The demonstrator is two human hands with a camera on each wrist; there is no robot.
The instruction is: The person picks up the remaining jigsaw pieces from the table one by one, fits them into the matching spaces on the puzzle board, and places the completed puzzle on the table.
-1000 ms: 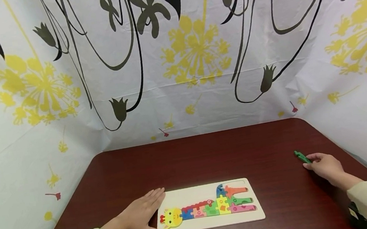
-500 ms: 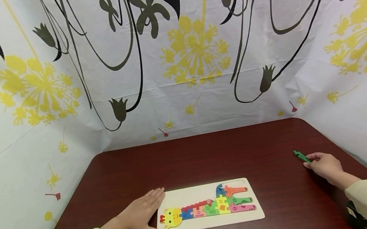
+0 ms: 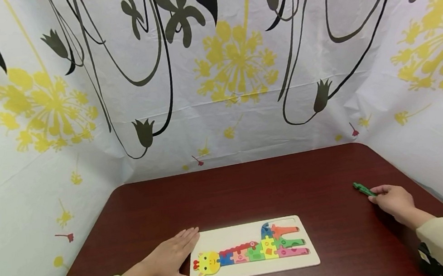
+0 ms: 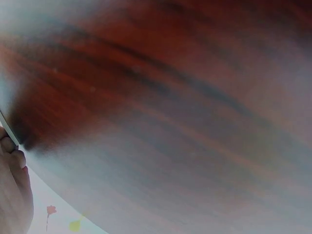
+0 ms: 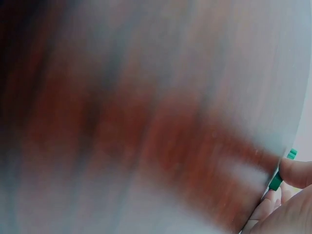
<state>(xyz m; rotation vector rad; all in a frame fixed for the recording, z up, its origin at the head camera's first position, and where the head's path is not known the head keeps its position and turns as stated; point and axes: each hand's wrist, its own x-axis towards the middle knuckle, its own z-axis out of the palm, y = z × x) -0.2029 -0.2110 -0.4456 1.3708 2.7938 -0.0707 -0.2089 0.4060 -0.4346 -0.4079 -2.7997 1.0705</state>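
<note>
A pale puzzle board [image 3: 232, 231] bears a colourful giraffe jigsaw [image 3: 255, 251], its yellow head at the left and legs at the right. My left hand [image 3: 173, 257] rests on the board's left end, fingers straight and thumb at the near corner. In the left wrist view, only part of that hand [image 4: 15, 195] shows, against the board's edge [image 4: 9, 127]. At the table's right side, my right hand [image 3: 393, 200] pinches a slim green puzzle piece [image 3: 362, 189] between thumb and fingers. The right wrist view shows the green piece [image 5: 276, 182] partly hidden behind the thumb.
The dark red-brown table [image 3: 244, 190] has rounded far corners. A white cloth [image 3: 213, 134] printed with flowers hangs behind it and along both sides.
My right hand has shifted very slightly left with the green puzzle piece still pinched. The left hand and the board stay where they were.
</note>
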